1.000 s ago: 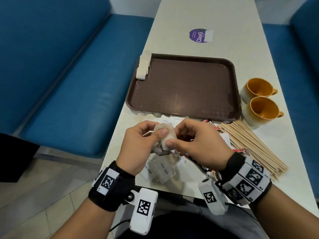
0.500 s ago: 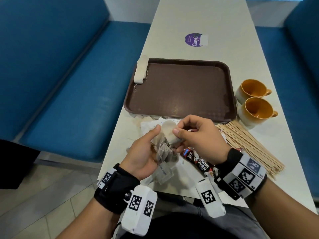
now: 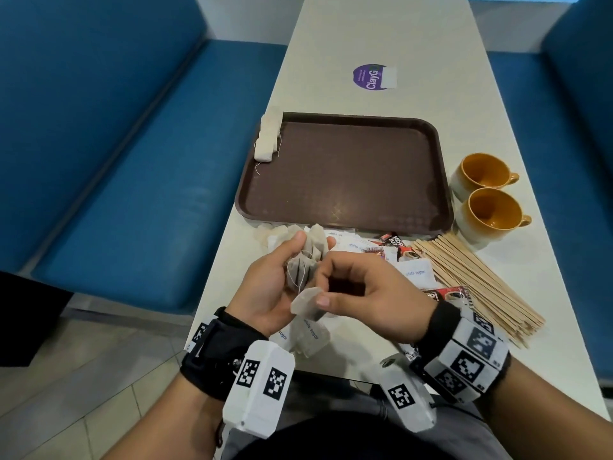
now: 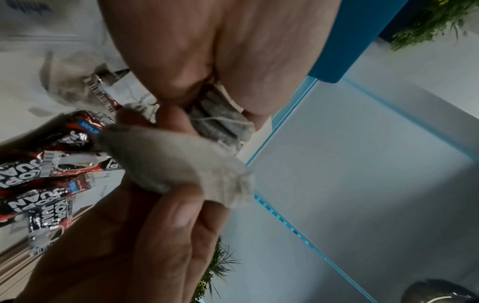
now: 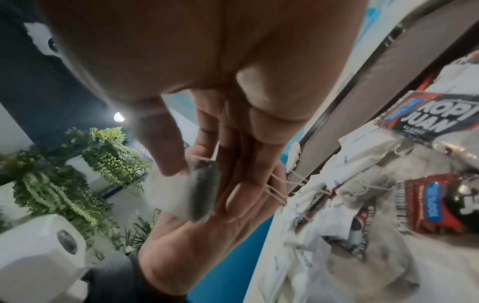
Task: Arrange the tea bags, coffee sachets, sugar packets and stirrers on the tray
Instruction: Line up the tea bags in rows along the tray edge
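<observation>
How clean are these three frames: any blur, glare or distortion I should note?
Head view: sharp and evenly lit, wide-angle bend at the edges, faint sheen on the tray. Left wrist view: the tea bag pinched by the right hand is soft, and the sachets are smeared. Right wrist view: strong fisheye, the packets are blurred, and the left hand is dim.

**Tea bags up, tray nearly bare**

Brown tray (image 3: 348, 174) carries stacked tea bags (image 3: 268, 138) on its far-left rim. Sugar packets (image 3: 414, 272), red coffee sachets (image 3: 444, 293) and fanned wooden stirrers (image 3: 477, 280) lie below it; a tea-bag bunch (image 3: 303, 267) and single tea bag (image 3: 306, 305) are lifted.
</observation>
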A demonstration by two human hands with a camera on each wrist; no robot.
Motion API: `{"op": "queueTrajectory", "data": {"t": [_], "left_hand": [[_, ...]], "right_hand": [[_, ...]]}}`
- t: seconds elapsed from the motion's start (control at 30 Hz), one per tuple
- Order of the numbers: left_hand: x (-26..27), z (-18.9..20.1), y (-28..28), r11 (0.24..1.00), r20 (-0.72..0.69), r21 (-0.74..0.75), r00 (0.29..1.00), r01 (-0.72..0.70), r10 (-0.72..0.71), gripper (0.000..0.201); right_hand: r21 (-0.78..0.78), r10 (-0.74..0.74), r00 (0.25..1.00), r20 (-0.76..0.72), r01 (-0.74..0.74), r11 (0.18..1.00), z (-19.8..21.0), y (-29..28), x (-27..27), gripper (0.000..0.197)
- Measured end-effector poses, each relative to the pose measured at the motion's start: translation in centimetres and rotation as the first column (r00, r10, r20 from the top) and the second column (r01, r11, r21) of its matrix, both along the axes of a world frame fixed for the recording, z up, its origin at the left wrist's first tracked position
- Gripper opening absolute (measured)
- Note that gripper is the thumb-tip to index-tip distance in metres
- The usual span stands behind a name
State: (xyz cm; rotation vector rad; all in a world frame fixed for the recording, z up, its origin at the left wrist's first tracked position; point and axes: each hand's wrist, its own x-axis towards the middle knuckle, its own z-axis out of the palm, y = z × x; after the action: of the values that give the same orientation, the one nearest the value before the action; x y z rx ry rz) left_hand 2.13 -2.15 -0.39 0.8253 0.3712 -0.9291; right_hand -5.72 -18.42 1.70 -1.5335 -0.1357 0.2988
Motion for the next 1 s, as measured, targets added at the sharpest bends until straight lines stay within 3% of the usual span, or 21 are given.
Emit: {"op": "queueTrajectory", "data": {"t": [0.3, 0.57, 0.67, 0.8, 0.9, 1.0], "left_hand": [[-0.2, 0.2, 0.3, 0.999, 0.124, 0.04, 0.992, -0.018, 0.012, 0.065], [1.1, 0.8, 1.9, 0.989, 0.221, 0.075, 0.969, -0.129, 0.11, 0.033], [2.0, 0.8, 2.5, 0.988, 0.247, 0.085, 0.964, -0.127, 0.103, 0.022], [3.6, 0.5, 3.3, 0.985, 0.266, 0.117, 0.96, -0.128, 0.093, 0.033], [4.8, 0.5, 3.8, 0.982, 0.261, 0.119, 0.959, -0.145, 0.11, 0.042], [6.0, 0.5, 4.6, 0.982, 0.254, 0.115, 0.96, -0.149, 0.116, 0.044]], "right_hand": [[-0.102, -0.075, 0.997, 0.029, 0.078, 0.992, -0.2, 0.0, 0.6, 0.009], [-0.13, -0.252, 0.96, 0.121, 0.267, 0.955, 1.5, -1.5, 3.1, 0.01], [-0.104, -0.35, 0.932, 0.092, 0.358, 0.928, 1.8, -2.3, 5.3, 0.014], [-0.058, -0.409, 0.913, -0.009, 0.407, 0.911, 1.8, -2.9, 9.3, 0.023], [-0.157, -0.403, 0.915, 0.004, 0.398, 0.904, 1.4, -3.0, 12.7, 0.01], [-0.282, -0.41, 0.912, 0.037, 0.403, 0.871, 0.8, -2.9, 16.8, 0.012]]}}
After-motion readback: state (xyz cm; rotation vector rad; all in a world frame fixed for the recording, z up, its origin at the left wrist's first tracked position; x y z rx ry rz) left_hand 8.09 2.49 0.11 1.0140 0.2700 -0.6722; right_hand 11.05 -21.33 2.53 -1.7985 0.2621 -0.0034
